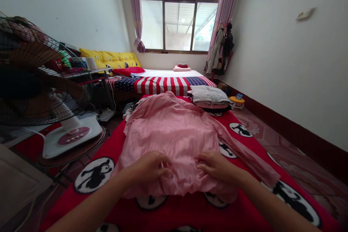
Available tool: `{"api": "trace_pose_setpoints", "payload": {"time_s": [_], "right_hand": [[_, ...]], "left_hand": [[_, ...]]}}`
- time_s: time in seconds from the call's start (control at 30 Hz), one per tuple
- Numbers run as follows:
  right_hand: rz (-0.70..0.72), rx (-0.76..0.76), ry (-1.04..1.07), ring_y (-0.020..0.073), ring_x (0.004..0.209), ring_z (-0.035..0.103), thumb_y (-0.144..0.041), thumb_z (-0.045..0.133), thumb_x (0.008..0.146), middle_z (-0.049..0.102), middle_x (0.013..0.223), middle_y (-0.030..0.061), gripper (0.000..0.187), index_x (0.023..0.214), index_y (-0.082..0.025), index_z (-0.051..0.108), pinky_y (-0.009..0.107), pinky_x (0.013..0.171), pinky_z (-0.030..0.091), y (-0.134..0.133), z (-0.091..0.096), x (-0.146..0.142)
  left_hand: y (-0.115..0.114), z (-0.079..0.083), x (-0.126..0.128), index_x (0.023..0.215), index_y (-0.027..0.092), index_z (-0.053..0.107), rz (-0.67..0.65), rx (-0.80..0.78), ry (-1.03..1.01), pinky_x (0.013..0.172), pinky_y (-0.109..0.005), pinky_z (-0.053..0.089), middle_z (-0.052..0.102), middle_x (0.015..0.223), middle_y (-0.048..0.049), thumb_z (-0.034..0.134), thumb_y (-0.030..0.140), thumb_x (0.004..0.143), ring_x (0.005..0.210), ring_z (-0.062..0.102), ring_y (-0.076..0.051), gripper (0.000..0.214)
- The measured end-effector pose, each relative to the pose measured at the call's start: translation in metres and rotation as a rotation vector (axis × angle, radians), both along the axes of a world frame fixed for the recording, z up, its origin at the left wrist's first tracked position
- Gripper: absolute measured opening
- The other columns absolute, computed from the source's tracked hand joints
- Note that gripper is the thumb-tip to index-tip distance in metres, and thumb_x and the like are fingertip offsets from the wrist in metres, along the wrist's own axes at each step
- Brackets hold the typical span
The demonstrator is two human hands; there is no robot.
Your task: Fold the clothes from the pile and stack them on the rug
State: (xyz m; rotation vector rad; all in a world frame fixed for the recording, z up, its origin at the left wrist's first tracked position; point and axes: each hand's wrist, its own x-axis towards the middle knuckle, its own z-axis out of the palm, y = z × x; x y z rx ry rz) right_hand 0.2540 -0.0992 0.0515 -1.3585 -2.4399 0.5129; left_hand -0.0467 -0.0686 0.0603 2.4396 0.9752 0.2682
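Note:
A pink long-sleeved shirt (168, 130) lies spread over a red cover, its collar end away from me and its hem toward me. My left hand (153, 166) rests on the lower part, fingers curled and closed on gathered cloth. Level with it, my right hand (216, 167) has its fingers bent round the fabric on the other side. Small creases run through the cloth between both hands. One sleeve (250, 156) stretches out to the lower right; the other sleeve is not clearly visible.
Beyond the shirt's right shoulder sits a stack of folded clothes (209, 96). The red cover (179, 212) bears black-and-white animal prints. At the left, an electric fan (70, 134) stands on a round stool. A bed (163, 84) lies under the window.

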Motion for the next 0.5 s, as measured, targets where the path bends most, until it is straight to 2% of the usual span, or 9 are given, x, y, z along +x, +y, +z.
{"api": "trace_pose_setpoints", "payload": {"time_s": [0.07,0.13,0.2,0.27,0.3,0.37,0.4,0.43,0.5], "right_hand": [[0.012,-0.095,-0.074,0.0151,0.068,0.062,-0.043,0.050,0.091,0.071,0.075,0.0050,0.035,0.080,-0.018,0.072,0.024,0.065,0.043,0.001,0.002,-0.004],[-0.033,-0.113,-0.120,0.0125,0.058,0.056,-0.045,0.048,0.091,0.067,0.064,0.0042,0.042,0.069,-0.017,0.071,0.023,0.059,0.039,0.002,0.006,-0.006],[-0.060,-0.048,-0.093,0.0148,0.070,0.060,-0.045,0.054,0.087,0.071,0.083,0.0064,0.033,0.083,-0.018,0.073,0.024,0.066,0.041,0.004,0.009,-0.008],[-0.022,-0.014,-0.044,0.0185,0.087,0.061,-0.043,0.061,0.082,0.070,0.104,0.0078,0.031,0.100,-0.021,0.073,0.026,0.077,0.043,0.007,0.009,-0.010],[0.006,-0.039,-0.035,0.0191,0.089,0.061,-0.043,0.062,0.081,0.069,0.105,0.0075,0.032,0.102,-0.021,0.073,0.027,0.078,0.043,0.008,0.009,-0.011],[0.022,-0.122,-0.047,0.0176,0.077,0.062,-0.042,0.058,0.084,0.071,0.087,0.0059,0.029,0.091,-0.019,0.075,0.026,0.073,0.044,0.011,0.006,-0.016],[0.002,-0.132,-0.043,0.0168,0.072,0.062,-0.042,0.055,0.086,0.070,0.080,0.0050,0.030,0.087,-0.018,0.075,0.026,0.070,0.044,0.013,0.004,-0.019],[-0.025,-0.105,-0.025,0.0172,0.074,0.062,-0.041,0.054,0.087,0.071,0.083,0.0054,0.031,0.089,-0.018,0.074,0.027,0.072,0.045,0.014,0.003,-0.023],[-0.042,0.010,0.026,0.0217,0.094,0.062,-0.042,0.059,0.084,0.068,0.111,0.0090,0.035,0.106,-0.019,0.071,0.030,0.083,0.045,0.014,0.001,-0.031]], "left_hand": [[0.007,-0.007,-0.002,0.125,0.028,0.061,0.055,0.079,-0.055,0.092,-0.032,0.045,0.060,0.129,-0.0071,0.065,0.034,0.080,0.112,0.058,-0.024,0.045],[0.010,-0.013,-0.006,0.127,0.027,0.060,0.038,0.101,-0.053,0.103,-0.038,0.039,0.045,0.145,-0.0088,0.066,0.037,0.080,0.127,0.047,-0.028,0.049],[0.010,-0.015,-0.011,0.110,0.024,0.070,-0.046,0.046,-0.030,0.100,-0.034,0.040,0.052,0.138,-0.0086,0.063,0.035,0.083,0.123,0.051,-0.027,0.030],[0.007,-0.013,-0.015,0.089,0.019,0.073,-0.104,-0.013,-0.017,0.087,-0.027,0.045,0.068,0.111,-0.0067,0.056,0.030,0.087,0.100,0.062,-0.020,0.020],[0.006,-0.012,-0.015,0.082,0.018,0.072,-0.112,-0.038,-0.005,0.078,-0.024,0.046,0.070,0.094,-0.0048,0.054,0.029,0.088,0.086,0.064,-0.017,0.022],[0.004,-0.008,-0.014,0.078,0.016,0.070,-0.092,-0.086,0.015,0.064,-0.022,0.044,0.068,0.072,-0.0013,0.052,0.034,0.089,0.065,0.060,-0.013,0.028],[0.004,-0.007,-0.013,0.080,0.016,0.070,-0.069,-0.097,0.007,0.061,-0.022,0.043,0.067,0.069,-0.0007,0.050,0.036,0.090,0.062,0.058,-0.013,0.030],[0.004,-0.006,-0.010,0.088,0.017,0.071,-0.037,-0.084,-0.022,0.063,-0.023,0.044,0.069,0.075,-0.0016,0.051,0.038,0.090,0.066,0.060,-0.014,0.030],[0.004,-0.005,-0.005,0.116,0.019,0.065,0.037,0.002,-0.108,0.079,-0.027,0.047,0.069,0.110,-0.0073,0.056,0.040,0.086,0.093,0.063,-0.020,0.037]]}}
